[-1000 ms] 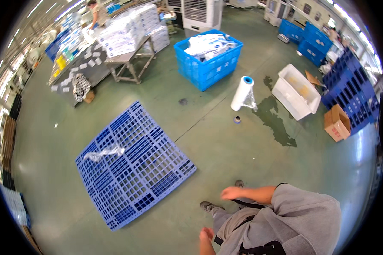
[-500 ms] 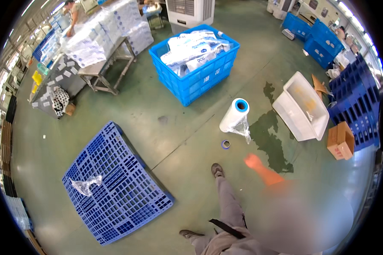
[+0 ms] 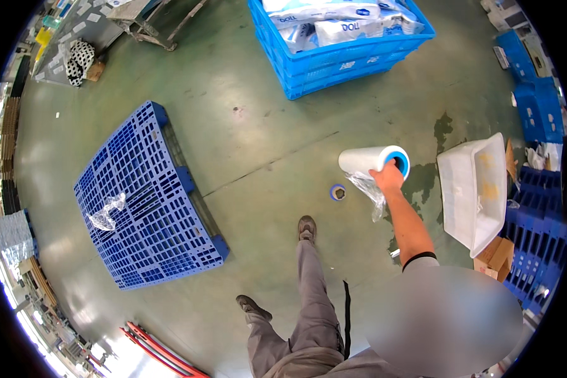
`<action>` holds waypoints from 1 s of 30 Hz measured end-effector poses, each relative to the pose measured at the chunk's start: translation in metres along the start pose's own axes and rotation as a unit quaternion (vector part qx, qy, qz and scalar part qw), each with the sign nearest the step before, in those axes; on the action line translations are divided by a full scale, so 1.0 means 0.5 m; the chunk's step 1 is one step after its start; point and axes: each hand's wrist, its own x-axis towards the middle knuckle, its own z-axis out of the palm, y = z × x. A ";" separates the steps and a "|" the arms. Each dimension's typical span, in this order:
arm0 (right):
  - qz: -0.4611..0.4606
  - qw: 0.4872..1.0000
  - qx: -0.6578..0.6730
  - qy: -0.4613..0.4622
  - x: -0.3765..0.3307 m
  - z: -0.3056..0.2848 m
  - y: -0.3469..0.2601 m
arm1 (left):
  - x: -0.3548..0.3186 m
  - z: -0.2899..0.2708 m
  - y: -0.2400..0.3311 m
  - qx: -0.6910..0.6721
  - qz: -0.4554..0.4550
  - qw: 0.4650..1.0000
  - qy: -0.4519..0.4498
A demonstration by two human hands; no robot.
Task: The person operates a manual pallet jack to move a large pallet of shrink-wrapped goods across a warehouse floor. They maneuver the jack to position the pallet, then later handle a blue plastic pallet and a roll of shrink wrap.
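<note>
My right hand (image 3: 389,177) is closed on the near rim of a white roll of stretch film (image 3: 366,159), its fingers reaching into the blue core at the end. The roll is tilted, and a loose tail of clear film (image 3: 370,189) hangs from it toward the floor. Just left of the roll, a small roll of tape (image 3: 337,192) with a blue edge lies on the floor. My left hand is out of view.
A blue plastic pallet (image 3: 151,208) with crumpled clear film (image 3: 109,212) on it lies at left. Ahead stands a blue crate (image 3: 353,60) of white packages. To the right are a white tub (image 3: 450,195), a cardboard box (image 3: 494,258) and stacked blue pallets (image 3: 535,233).
My right hand has reached forward and taken hold of the film roll, which has gone from standing upright to leaning over. The whole view has shifted downward.
</note>
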 end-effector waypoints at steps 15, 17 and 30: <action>0.195 0.819 0.533 -0.084 -0.317 0.014 -0.052 | 0.111 0.154 0.453 -0.194 0.060 0.979 -0.021; 0.220 0.769 0.586 -0.130 -0.428 -0.021 -0.067 | 0.168 0.237 0.539 -0.135 0.127 0.981 -0.056; 0.202 0.709 0.615 -0.281 -0.896 -0.154 -0.331 | 0.219 0.112 0.737 -0.092 0.107 0.923 -0.357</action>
